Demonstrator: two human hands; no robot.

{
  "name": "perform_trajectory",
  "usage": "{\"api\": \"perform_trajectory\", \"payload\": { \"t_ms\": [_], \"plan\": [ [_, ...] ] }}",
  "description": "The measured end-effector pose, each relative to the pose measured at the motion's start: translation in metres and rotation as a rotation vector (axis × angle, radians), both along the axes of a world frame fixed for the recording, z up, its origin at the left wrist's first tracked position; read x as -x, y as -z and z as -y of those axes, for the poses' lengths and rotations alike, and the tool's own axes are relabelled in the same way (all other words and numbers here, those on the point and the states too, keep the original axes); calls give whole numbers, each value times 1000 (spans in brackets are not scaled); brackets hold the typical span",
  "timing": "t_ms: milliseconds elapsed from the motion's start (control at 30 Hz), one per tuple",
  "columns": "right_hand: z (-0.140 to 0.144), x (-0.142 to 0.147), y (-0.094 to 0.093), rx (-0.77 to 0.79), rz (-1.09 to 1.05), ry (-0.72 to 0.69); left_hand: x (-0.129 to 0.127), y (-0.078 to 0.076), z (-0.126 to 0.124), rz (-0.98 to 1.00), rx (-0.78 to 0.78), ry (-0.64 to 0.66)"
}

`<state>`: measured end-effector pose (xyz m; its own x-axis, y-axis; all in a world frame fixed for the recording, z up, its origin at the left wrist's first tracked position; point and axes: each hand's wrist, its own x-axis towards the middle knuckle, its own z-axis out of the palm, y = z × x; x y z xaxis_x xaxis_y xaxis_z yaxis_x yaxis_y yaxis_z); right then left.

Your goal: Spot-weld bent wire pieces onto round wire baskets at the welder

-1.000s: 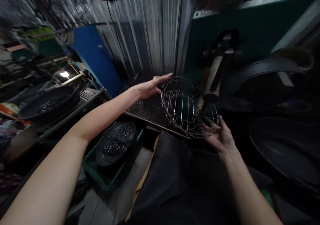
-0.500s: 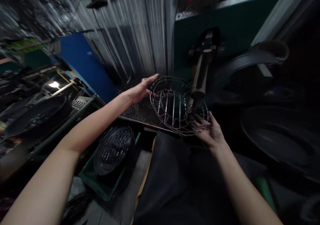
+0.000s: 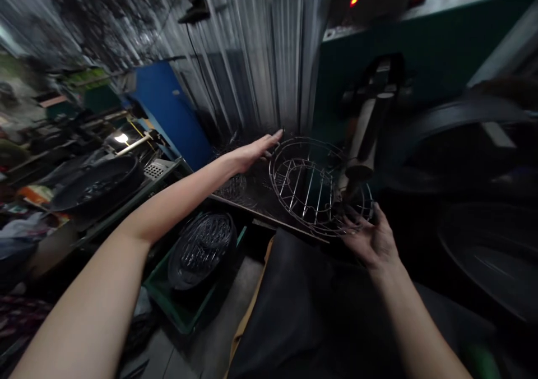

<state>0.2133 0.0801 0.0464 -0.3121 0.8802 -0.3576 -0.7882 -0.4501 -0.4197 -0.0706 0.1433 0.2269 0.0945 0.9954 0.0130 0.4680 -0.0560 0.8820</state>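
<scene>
A round wire basket frame (image 3: 313,185) sits tilted on a dark work surface (image 3: 256,197) in front of me. My left hand (image 3: 252,152) is stretched out flat, fingers together, touching the frame's far left rim. My right hand (image 3: 372,239) cups the near right rim from below, fingers spread against the wires. A cylindrical machine arm (image 3: 365,138) comes down onto the frame's right side.
A green machine housing (image 3: 403,59) with a red light (image 3: 354,0) stands behind. A green crate (image 3: 185,306) holding a bundle of wire pieces (image 3: 200,247) sits low on the left. A dark round tub (image 3: 98,183) rests on a left bench. A large dark ring (image 3: 491,255) lies at right.
The view has swung slightly. Both hands stay on the wire frame in much the same places, and the frame seems turned a little under the machine arm.
</scene>
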Motion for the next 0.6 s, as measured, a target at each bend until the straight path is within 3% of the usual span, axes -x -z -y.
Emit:
{"api": "perform_trajectory", "payload": {
  "t_ms": [333,433,600],
  "plan": [
    [3,3,-5,38,15,27,6,4,13,199,89,-13],
    [4,3,-3,30,3,16,3,-1,16,168,79,-12],
    [3,7,-8,72,-26,7,-18,-17,12,130,-65,36]
  ]
}}
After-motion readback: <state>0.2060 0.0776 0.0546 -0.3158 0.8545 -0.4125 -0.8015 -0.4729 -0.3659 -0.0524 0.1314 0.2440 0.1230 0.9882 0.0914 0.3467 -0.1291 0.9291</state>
